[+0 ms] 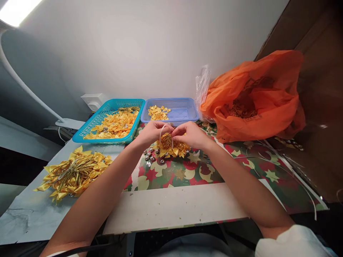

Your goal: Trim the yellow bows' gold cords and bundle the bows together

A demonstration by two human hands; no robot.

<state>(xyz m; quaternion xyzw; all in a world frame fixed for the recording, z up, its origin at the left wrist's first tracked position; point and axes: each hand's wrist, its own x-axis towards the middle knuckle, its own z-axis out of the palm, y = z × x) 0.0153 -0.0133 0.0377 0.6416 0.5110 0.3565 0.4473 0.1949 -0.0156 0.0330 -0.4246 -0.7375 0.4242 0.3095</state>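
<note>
While the left hand (154, 134) and right hand (192, 135) apparently pinch a thin white looped strip (160, 134), the golden-stemmed yellow ribbon bunch (177, 151) sits just beneath the fingertips (174, 138); even tension should keep stems (166, 140) gathered.

It looked like a small craft corner, in a home or a workshop: a table (171, 208) stood against a plain wall (160, 53), lit by a desk lamp (18, 12), with plastic baskets (138, 123) of yellow ribbon pieces (115, 123) and an orange bag (278, 110).
</note>
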